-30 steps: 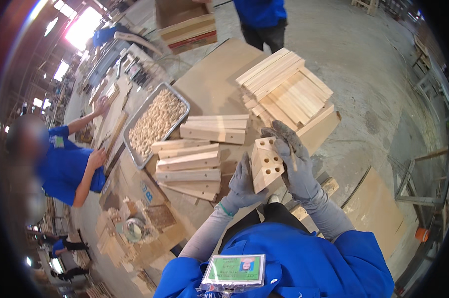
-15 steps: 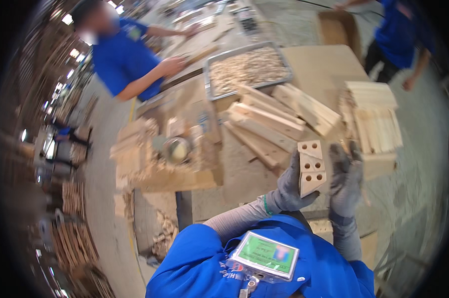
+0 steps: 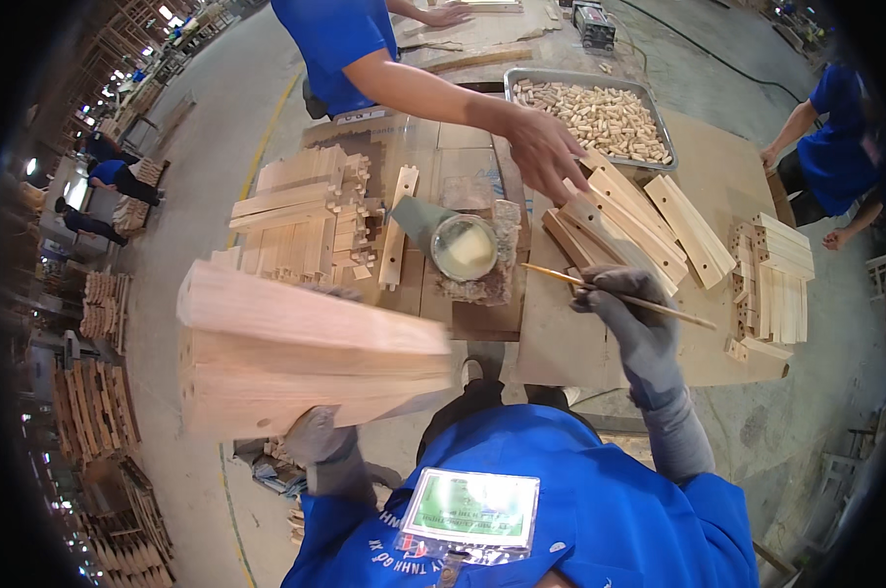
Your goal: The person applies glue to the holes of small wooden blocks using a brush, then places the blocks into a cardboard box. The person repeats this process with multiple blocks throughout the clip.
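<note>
My gloved left hand grips a bundle of pale wooden slats from below, left of my body; the bundle is blurred by motion and a few drilled holes show. In my gloved right hand is a thin wooden stick, pinched between the fingers, its narrow tip pointing left. That tip is apart from a round pot of pale substance on a crusted board. Under and beyond my right hand lie several loose drilled slats, which a co-worker's bare hand touches.
A metal tray of small wooden dowels stands at the back. Slats are stacked on the left and the right of the cardboard-covered table. A single drilled slat lies beside the pot. Another person stands at far right.
My left hand has swung the bundle left and turned it sideways. My right hand, formerly beside the right stack, now holds the stick. The co-worker's arm has reached across to the loose slats.
</note>
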`<state>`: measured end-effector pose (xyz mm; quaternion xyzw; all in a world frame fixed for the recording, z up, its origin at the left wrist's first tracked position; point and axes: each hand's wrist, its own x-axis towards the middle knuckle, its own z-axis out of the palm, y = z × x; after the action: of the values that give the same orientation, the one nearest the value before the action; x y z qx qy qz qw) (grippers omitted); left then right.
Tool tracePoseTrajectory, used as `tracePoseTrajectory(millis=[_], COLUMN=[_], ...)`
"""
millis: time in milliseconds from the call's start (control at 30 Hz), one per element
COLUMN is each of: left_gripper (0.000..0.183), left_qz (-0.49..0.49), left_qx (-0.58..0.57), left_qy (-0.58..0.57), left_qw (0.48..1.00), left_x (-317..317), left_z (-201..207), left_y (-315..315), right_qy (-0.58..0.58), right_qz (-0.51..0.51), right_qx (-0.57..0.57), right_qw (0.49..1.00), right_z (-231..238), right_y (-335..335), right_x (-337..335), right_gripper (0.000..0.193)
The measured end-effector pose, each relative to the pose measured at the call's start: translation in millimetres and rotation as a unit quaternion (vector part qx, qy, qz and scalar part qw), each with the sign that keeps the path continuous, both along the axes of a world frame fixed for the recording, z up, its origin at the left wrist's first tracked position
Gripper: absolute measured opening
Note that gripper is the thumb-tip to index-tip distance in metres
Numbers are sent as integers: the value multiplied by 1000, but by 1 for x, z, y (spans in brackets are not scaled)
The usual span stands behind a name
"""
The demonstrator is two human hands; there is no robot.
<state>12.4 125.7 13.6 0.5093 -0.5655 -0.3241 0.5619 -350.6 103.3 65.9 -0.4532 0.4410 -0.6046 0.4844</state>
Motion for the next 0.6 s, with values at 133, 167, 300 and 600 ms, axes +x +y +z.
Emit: tracePoseTrajectory(millis=[133, 167, 300, 600], left_gripper=[54, 54, 52, 61], left_qz=[15, -2, -104, -252], left_qx=[-11, -8, -6, -6], left_qy=[-108, -134, -233, -184], left_qw=[994, 991, 967, 950], left_x=[58, 65, 79, 78], left_z=[-3, -6, -9, -25], left_y=[7, 5, -12, -53], right_qy=[102, 199, 333, 368], right_qz=[-39, -45, -63, -136], right_qx=[-23, -67, -151, -8], right_qw=[994, 977, 929, 920], right_z=[-6, -12, -24, -41], right_y=[-34, -45, -77, -44], right_x=[47, 52, 71, 100], right_gripper=[14, 14, 14, 10])
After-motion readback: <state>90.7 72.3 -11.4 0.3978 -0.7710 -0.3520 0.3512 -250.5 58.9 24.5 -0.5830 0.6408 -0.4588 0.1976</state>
